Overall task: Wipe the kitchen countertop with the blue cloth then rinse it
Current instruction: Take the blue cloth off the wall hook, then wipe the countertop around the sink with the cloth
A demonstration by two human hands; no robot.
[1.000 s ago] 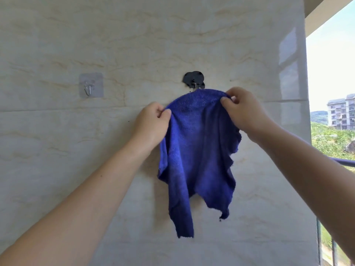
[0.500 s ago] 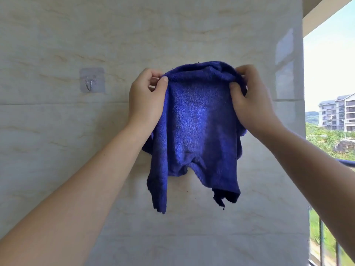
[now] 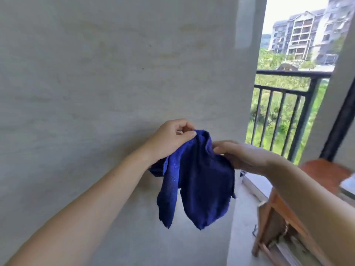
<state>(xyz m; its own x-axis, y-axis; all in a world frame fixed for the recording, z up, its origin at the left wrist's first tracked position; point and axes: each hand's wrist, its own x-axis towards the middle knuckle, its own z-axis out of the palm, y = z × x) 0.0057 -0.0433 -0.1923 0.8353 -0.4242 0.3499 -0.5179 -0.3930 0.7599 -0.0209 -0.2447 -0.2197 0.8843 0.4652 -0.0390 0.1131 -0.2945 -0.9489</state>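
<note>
Head view, read from the left with the blue cloth as the landmark: pale marbled wall fills everything to the left of the cloth and behind it. The left hand sits at the cloth's upper left corner, thumb and forefinger pinching the top edge. The cloth itself hangs free in the air in front of the wall, bunched at the top, its ragged lower corners dangling loose. The right hand is at the cloth's upper right, fingers fairly straight and gathered against the fabric; it seems to be holding a fold, though the grip itself is hidden by the cloth. Further right of the cloth stand a black balcony railing and, lower down, an orange-brown wooden stool.

No countertop or sink is in sight, so the step in hand is judged to be fetching the cloth. Next it must be carried to the kitchen counter, and probably bundled into one hand for wiping.
</note>
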